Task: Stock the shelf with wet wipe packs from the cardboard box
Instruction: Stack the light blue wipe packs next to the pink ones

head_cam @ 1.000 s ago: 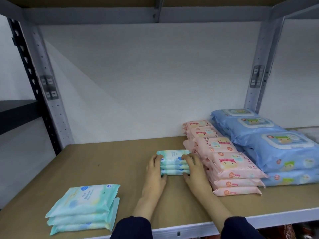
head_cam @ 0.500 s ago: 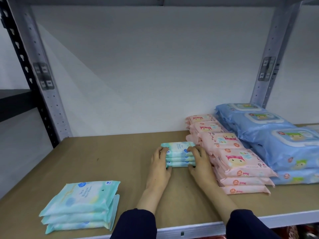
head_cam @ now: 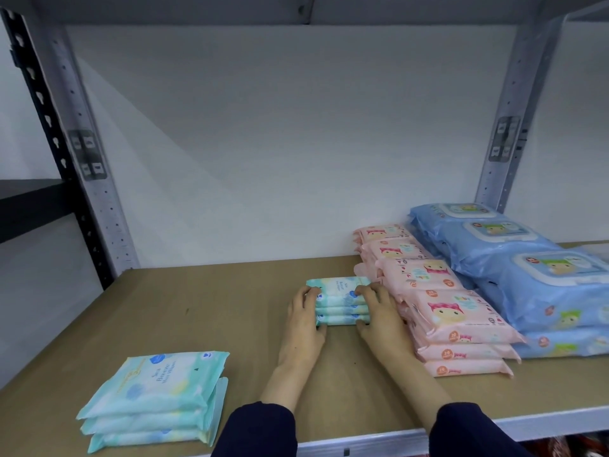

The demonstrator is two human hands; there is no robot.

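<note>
Premises are presenting as a shop or stockroom. Boltless steel racking, with a perforated upright (head_cam: 514, 94), is carrying a board shelf (head_cam: 184, 311). Identical retail wipe packs are lying stacked by kind: teal packs (head_cam: 155, 400), pink packs (head_cam: 451, 318), blue packs (head_cam: 540, 275).

White back wall (head_cam: 296, 143): plain, with a diagonal shadow band falling from the upper left. Black slotted upright (head_cam: 51, 127) at far left, joined by a dark neighbouring shelf board (head_cam: 29, 206). Reddish patterned item (head_cam: 573, 448) at lower right, mostly hidden and not identifiable.
</note>
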